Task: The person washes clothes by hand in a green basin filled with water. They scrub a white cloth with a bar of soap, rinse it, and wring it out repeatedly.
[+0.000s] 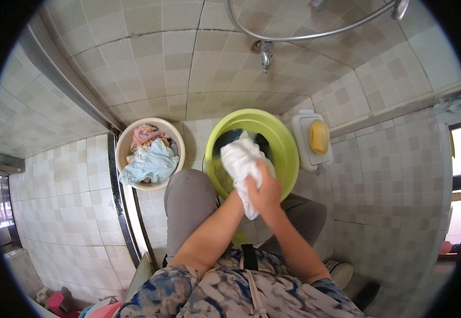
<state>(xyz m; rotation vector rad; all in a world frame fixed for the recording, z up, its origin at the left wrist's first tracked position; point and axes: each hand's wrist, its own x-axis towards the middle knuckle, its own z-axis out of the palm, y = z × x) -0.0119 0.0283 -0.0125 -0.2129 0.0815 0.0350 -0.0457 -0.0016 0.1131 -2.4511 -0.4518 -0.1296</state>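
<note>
A wet-looking white cloth (241, 157) is bunched over the lime-green bucket (287, 143). My right hand (265, 190) is closed on its near right side, slightly blurred. My left forearm (212, 233) reaches up to the same cloth, whose folds cover my left hand, so its fingers do not show. Inside the bucket, dark fabric (229, 139) lies behind and beneath the white cloth. One end of the cloth hangs over the bucket's near rim, between my wrists.
To the left, a cream basin (123, 151) holds light blue (153, 161) and pink (147, 134) clothes. Right of the bucket, a yellow soap bar (319, 137) rests on a white holder (304, 159). A metal tap (265, 55) and shower hose (294, 38) are on the tiled wall ahead.
</note>
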